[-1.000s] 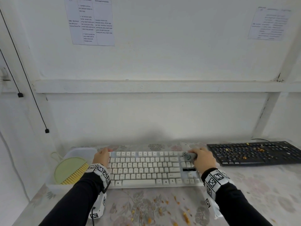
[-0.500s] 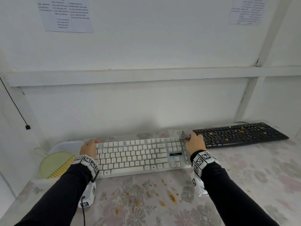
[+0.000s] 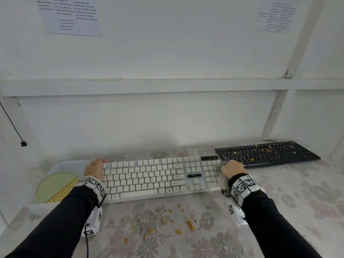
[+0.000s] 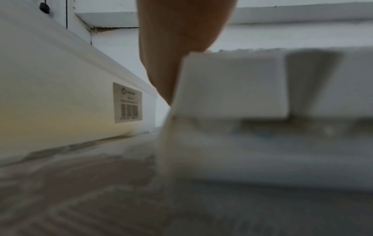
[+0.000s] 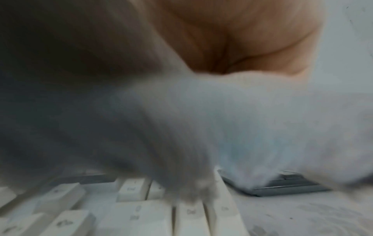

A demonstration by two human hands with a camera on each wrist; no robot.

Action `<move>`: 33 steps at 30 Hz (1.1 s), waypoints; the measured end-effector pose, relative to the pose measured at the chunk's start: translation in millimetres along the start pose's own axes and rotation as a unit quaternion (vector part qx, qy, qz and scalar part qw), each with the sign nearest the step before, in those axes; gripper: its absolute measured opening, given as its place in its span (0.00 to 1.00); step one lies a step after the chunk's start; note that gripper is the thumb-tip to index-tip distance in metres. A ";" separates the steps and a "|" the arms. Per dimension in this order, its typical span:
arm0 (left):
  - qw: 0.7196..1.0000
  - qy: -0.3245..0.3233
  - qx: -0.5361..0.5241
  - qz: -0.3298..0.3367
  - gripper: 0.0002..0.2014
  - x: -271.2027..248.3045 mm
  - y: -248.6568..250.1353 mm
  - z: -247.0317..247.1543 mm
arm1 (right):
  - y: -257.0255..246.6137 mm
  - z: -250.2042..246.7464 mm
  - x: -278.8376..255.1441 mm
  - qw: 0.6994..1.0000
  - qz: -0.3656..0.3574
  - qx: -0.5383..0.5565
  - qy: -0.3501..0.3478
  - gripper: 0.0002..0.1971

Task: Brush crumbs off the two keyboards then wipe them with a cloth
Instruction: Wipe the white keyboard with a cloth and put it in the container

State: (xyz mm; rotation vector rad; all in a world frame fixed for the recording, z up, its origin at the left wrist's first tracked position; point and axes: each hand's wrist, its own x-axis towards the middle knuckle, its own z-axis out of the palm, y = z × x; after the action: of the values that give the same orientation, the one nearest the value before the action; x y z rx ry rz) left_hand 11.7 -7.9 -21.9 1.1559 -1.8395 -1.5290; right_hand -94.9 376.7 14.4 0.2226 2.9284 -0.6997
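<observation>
**Both hands at the white keyboard, cloth in your right**

Your left hand [image 3: 94,169] is on the left end of the white keyboard [image 3: 160,178], lower centre of the head view — fingers curled over its upper-left corner, gripping the edge. The left wrist view shows one finger [image 4: 181,36] coming down behind the keyboard's corner, with the white bin [image 4: 60,99] just beside it.

Your right hand [image 3: 232,169] sits at the keyboard's right end, fist closed on a grey-white cloth [image 5: 232,127]. In the right wrist view the cloth hangs down from the palm onto the numpad keys; it's heavily blurred, so the exact finger wrap isn't readable.

Black keyboard [image 3: 268,152] is at the right of the head view, just beyond your right hand, with orange crumbs on its keys. More crumbs [image 3: 189,223] lie on the floral tablecloth [image 3: 297,202] below the white keyboard. The green brush [image 3: 55,185] lies in the bin at lower left.
</observation>
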 end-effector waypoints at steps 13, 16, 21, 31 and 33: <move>1.000 0.019 -0.006 0.016 0.17 -3.9 2.2 1.2 | -2.6 4.6 8.8 0.999 -0.042 -0.005 0.012 0.11; 1.000 0.021 -0.005 0.013 0.17 -3.4 1.8 1.4 | 2.1 2.8 7.6 0.998 -0.049 -0.031 -0.008 0.11; 1.000 0.023 0.006 0.019 0.17 -6.1 2.4 0.8 | 11.0 3.7 1.8 0.995 -0.055 -0.075 -0.021 0.13; 0.999 0.017 0.009 0.028 0.17 -5.9 1.5 -0.2 | 0.8 -7.4 3.9 0.999 -0.033 -0.030 -0.018 0.18; 0.999 0.016 0.007 0.028 0.17 -5.6 1.1 -0.2 | -4.4 -5.3 6.8 0.997 -0.077 0.023 0.014 0.16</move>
State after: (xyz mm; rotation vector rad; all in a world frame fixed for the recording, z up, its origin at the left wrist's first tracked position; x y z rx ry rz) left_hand 14.5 -3.3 -20.0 1.1197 -1.8491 -1.4610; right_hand -102.9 376.0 20.0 0.0099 2.9821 -0.7905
